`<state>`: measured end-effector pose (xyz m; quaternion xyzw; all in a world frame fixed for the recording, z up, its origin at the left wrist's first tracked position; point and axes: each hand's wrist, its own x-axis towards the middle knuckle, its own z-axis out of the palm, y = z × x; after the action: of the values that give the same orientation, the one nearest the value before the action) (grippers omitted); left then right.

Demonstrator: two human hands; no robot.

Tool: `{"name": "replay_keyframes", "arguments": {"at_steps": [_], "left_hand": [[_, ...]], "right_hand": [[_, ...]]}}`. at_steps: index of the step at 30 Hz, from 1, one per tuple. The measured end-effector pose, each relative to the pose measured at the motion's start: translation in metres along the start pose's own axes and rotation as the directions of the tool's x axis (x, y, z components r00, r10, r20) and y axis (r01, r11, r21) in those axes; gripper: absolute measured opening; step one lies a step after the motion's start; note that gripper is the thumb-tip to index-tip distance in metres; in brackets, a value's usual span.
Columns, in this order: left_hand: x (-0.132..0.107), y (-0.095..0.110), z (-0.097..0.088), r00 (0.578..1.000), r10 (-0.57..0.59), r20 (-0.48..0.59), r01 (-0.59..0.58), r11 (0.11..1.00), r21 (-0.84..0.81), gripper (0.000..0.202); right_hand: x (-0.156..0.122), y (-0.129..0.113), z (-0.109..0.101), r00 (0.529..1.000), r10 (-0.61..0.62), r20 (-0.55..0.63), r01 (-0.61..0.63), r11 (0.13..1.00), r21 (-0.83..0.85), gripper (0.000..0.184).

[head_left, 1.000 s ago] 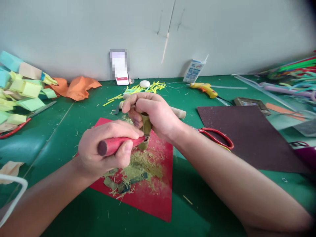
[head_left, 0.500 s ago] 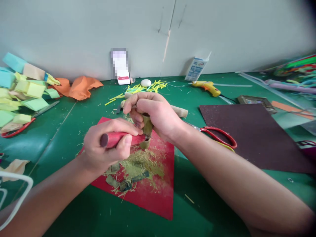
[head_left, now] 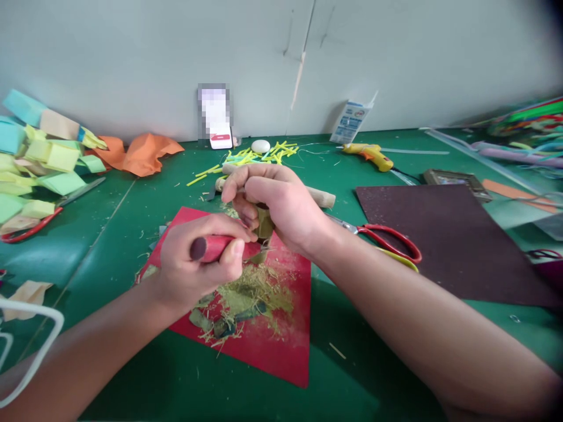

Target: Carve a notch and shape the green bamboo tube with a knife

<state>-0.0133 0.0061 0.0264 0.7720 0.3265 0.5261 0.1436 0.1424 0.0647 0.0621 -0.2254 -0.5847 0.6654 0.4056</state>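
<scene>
My left hand (head_left: 182, 261) is closed around the red wooden handle (head_left: 216, 248) of a carving tool. Its metal end meets the lower part of a short olive-green piece, which looks like bamboo (head_left: 264, 224), though fingers hide much of it. My right hand (head_left: 284, 205) grips that piece from above, fingers curled round its upper end. Beneath both hands, pale shavings (head_left: 255, 287) and several dark green chips (head_left: 224, 327) lie on a red sheet (head_left: 285, 360).
Red-handled scissors (head_left: 391, 234) lie right, overlapping a dark brown board (head_left: 440, 246). Behind are a yellow glue gun (head_left: 369, 155), a carton (head_left: 350, 122), a phone (head_left: 215, 117) against the wall, yellow strips (head_left: 281, 153) and a white egg-shaped object (head_left: 260, 146). Folded papers (head_left: 48, 155) pile up left.
My left hand and the carving tool have shifted right and slightly forward along the piece's lower end. My right hand stays nearly in place, still gripping it.
</scene>
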Motion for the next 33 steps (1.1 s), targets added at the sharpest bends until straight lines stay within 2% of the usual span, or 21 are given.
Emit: {"name": "replay_keyframes", "arguments": {"at_steps": [6, 8, 11, 12, 15, 18, 20, 21, 22, 23, 24, 25, 26, 27, 28, 29, 30, 33], "left_hand": [[-0.004, -0.003, -0.001, 1.000, 0.001, 0.023, -0.002, 1.000, 0.028, 0.015], [-0.001, 0.002, -0.002, 0.996, 0.021, 0.081, -0.026, 0.998, 0.065, 0.015], [0.004, 0.012, -0.002, 0.959, 0.164, 0.232, -0.197, 0.972, 0.129, 0.017], [0.004, 0.016, -0.002, 0.931, 0.243, 0.274, -0.290, 0.945, 0.148, 0.016], [0.000, 0.022, 0.003, 0.795, 0.430, 0.428, -0.542, 0.819, 0.186, 0.011], [-0.008, 0.022, 0.011, 0.658, 0.499, 0.564, -0.673, 0.726, 0.141, 0.010], [-0.012, 0.023, 0.013, 0.558, 0.561, 0.611, -0.748, 0.659, 0.078, 0.015], [-0.013, 0.023, 0.012, 0.546, 0.584, 0.601, -0.761, 0.645, 0.064, 0.016], [-0.013, 0.024, 0.010, 0.554, 0.602, 0.576, -0.764, 0.642, 0.064, 0.016], [-0.012, 0.025, 0.007, 0.604, 0.593, 0.532, -0.737, 0.670, 0.090, 0.015], [-0.011, 0.026, 0.003, 0.693, 0.522, 0.498, -0.666, 0.728, 0.164, 0.013], [-0.009, 0.027, -0.001, 0.742, 0.497, 0.450, -0.623, 0.759, 0.189, 0.012], [-0.007, 0.027, -0.006, 0.766, 0.528, 0.367, -0.614, 0.771, 0.172, 0.012], [-0.004, 0.027, -0.010, 0.807, 0.463, 0.367, -0.551, 0.813, 0.187, 0.013], [-0.003, 0.027, -0.014, 0.817, 0.440, 0.373, -0.528, 0.830, 0.178, 0.013], [-0.001, 0.026, -0.018, 0.845, 0.440, 0.303, -0.504, 0.845, 0.177, 0.012], [0.000, 0.024, -0.021, 0.875, 0.384, 0.293, -0.448, 0.873, 0.193, 0.012], [0.001, 0.022, -0.029, 0.905, 0.302, 0.299, -0.368, 0.909, 0.197, 0.014]], "right_hand": [[0.001, 0.002, 0.000, 1.000, -0.021, 0.005, 0.021, 1.000, 0.002, 0.012], [0.002, 0.002, 0.000, 1.000, -0.020, -0.006, 0.020, 1.000, -0.002, 0.013], [0.004, 0.003, -0.001, 1.000, -0.016, -0.005, 0.016, 1.000, -0.002, 0.012], [0.004, 0.003, -0.002, 1.000, -0.015, -0.003, 0.015, 1.000, -0.003, 0.012], [0.005, 0.003, -0.003, 1.000, -0.018, 0.001, 0.018, 1.000, -0.002, 0.012], [0.005, 0.003, -0.003, 1.000, -0.021, -0.007, 0.021, 1.000, -0.003, 0.012], [0.005, 0.003, -0.004, 1.000, -0.018, -0.012, 0.018, 1.000, -0.009, 0.012], [0.005, 0.003, -0.004, 1.000, -0.015, -0.011, 0.015, 1.000, -0.011, 0.012], [0.005, 0.003, -0.004, 1.000, -0.012, -0.008, 0.012, 1.000, -0.012, 0.012], [0.005, 0.003, -0.005, 1.000, -0.010, -0.006, 0.010, 1.000, -0.012, 0.012], [0.005, 0.003, -0.005, 1.000, -0.009, -0.003, 0.009, 1.000, -0.012, 0.012], [0.005, 0.003, -0.005, 1.000, -0.009, -0.001, 0.009, 1.000, -0.012, 0.012], [0.005, 0.003, -0.005, 1.000, -0.011, 0.000, 0.011, 1.000, -0.011, 0.013], [0.005, 0.003, -0.005, 1.000, -0.015, 0.001, 0.015, 1.000, -0.008, 0.013], [0.005, 0.003, -0.004, 1.000, -0.019, 0.004, 0.019, 1.000, -0.005, 0.014], [0.005, 0.004, -0.004, 1.000, -0.023, 0.007, 0.023, 1.000, -0.001, 0.015], [0.006, 0.004, -0.004, 1.000, -0.029, 0.008, 0.029, 1.000, 0.003, 0.015], [0.006, 0.005, -0.004, 0.999, -0.047, 0.000, 0.047, 0.999, -0.002, 0.017]]}}
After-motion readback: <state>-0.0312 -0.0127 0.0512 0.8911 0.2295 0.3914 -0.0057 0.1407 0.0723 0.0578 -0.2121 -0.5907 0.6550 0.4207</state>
